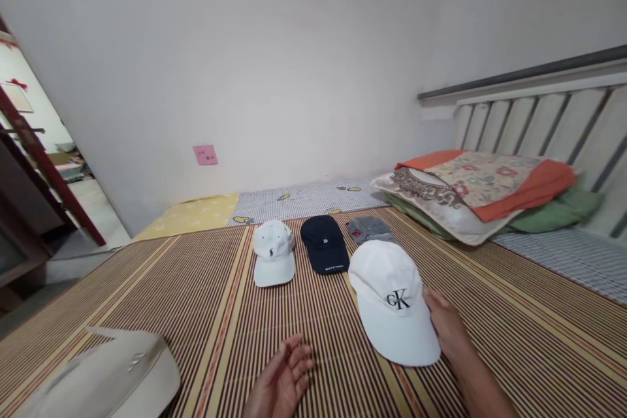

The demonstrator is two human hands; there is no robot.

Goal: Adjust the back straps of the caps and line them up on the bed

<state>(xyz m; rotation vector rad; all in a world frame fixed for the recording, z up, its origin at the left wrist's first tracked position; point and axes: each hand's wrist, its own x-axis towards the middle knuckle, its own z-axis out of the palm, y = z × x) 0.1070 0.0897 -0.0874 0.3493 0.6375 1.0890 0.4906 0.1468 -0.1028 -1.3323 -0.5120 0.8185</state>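
A white cap with black "CK" letters (392, 300) lies on the striped bamboo mat (206, 300). My right hand (448, 326) rests against the cap's right side, fingers on its crown and brim edge. My left hand (281, 379) hovers palm up with fingers apart, holding nothing, near the mat's front. A smaller white cap (273, 252), a navy cap (324, 243) and a grey cap (369, 228) sit in a row further back.
A beige cap (112, 379) lies at the front left. Stacked pillows and folded cloths (480, 192) lean by the slatted headboard (548, 124) at the right. A white wall with a pink note (205, 155) stands behind; an open doorway is at the left.
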